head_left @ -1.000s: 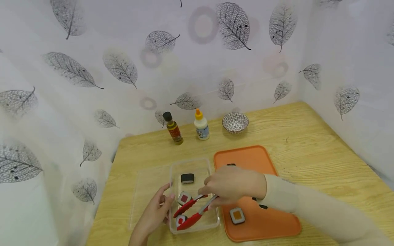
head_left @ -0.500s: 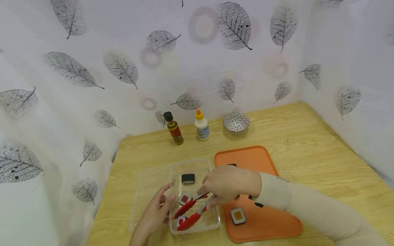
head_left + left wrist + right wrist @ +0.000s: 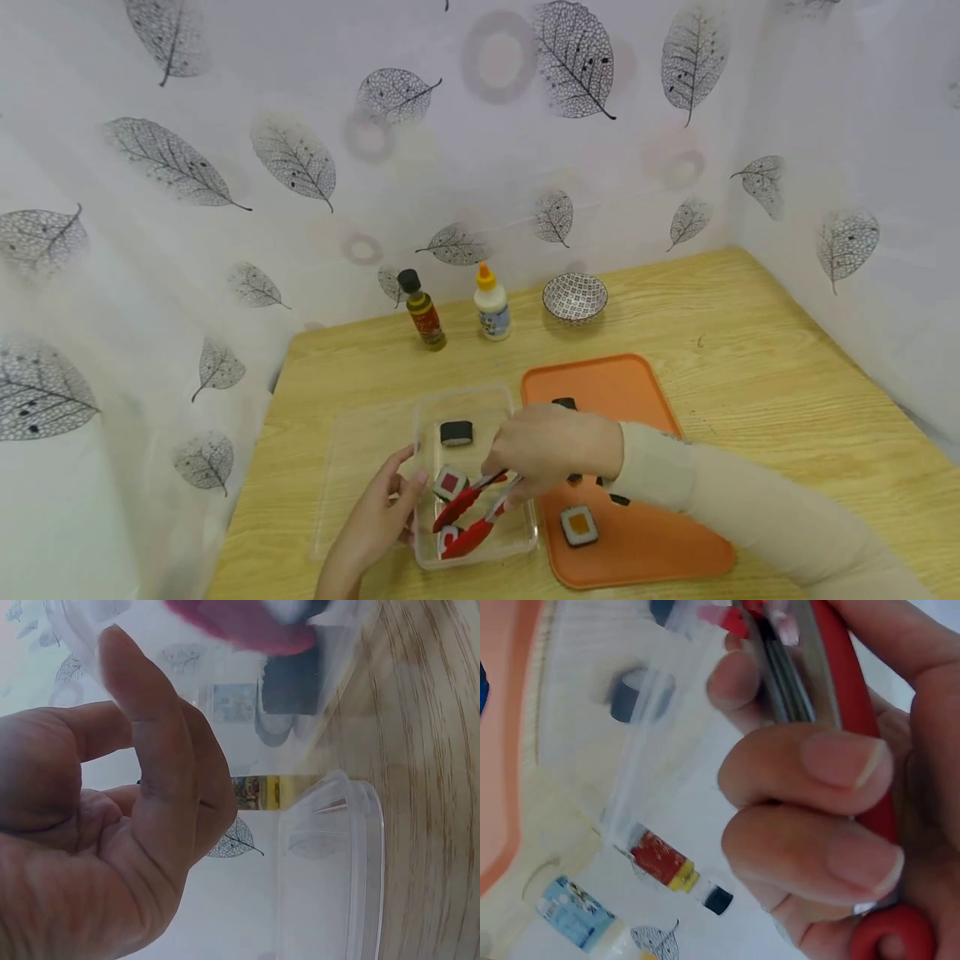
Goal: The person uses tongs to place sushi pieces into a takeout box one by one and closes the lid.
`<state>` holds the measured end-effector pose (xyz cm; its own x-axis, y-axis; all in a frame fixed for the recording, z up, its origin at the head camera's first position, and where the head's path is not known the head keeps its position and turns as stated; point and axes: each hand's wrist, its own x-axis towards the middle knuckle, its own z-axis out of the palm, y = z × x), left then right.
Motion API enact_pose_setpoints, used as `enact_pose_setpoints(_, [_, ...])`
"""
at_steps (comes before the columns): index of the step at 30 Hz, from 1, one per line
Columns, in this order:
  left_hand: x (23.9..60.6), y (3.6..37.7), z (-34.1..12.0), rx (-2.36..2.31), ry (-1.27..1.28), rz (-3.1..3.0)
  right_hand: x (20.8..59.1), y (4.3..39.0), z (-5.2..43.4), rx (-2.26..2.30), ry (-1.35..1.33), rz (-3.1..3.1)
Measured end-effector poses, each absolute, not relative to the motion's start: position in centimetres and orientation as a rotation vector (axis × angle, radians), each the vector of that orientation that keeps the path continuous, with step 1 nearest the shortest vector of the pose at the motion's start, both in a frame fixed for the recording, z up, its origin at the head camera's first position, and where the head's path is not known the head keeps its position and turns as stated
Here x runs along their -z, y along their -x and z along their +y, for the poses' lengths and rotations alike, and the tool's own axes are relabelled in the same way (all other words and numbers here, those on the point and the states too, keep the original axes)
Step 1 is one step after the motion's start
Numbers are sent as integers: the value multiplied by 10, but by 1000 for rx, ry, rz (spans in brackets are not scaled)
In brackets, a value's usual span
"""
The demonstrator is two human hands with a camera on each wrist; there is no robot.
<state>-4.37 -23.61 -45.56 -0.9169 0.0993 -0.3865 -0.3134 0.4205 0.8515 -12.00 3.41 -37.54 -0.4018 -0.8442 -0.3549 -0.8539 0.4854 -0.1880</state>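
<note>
Tongs point(image 3: 469, 539), red-tipped metal, gripped by the right hand point(image 3: 553, 443), flank a red-centred white roll point(image 3: 450, 537) inside the clear rectangular plastic box point(image 3: 487, 421); left hand point(image 3: 381, 510) beside it, hold unclear; light pressure advisable.

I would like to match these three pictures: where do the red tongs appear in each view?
Head: the red tongs are below centre, in the right hand.
Left wrist: the red tongs show only as a blurred red part at the top edge.
Right wrist: the red tongs run from the top edge to lower right, partly behind fingers.
Shared landmark: the bottle with the yellow band.
</note>
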Motion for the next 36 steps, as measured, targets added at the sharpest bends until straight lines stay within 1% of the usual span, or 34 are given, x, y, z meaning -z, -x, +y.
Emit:
enact_pose_setpoints(11, [455,44,-237,-1510,184,2285,381,117,35,-69,1419,2362])
enact_pose_setpoints(18, [456,43,-237,-1503,185,2280,386,125,53,85,1485,2356])
enact_pose_setpoints(23, [456,44,-237,-1508,177,2275,393,130,82,379,1577,2357])
enact_pose_setpoints(26, [456,44,-236,-1513,186,2282,395,132,103,545,1568,2372])
enact_pose_setpoints(30, [457,42,-236,-1524,200,2289,399,133,138,675,1482,2448])
enact_pose_setpoints(36, [458,42,-236,-1517,202,2298,410,128,194,727,1333,2600])
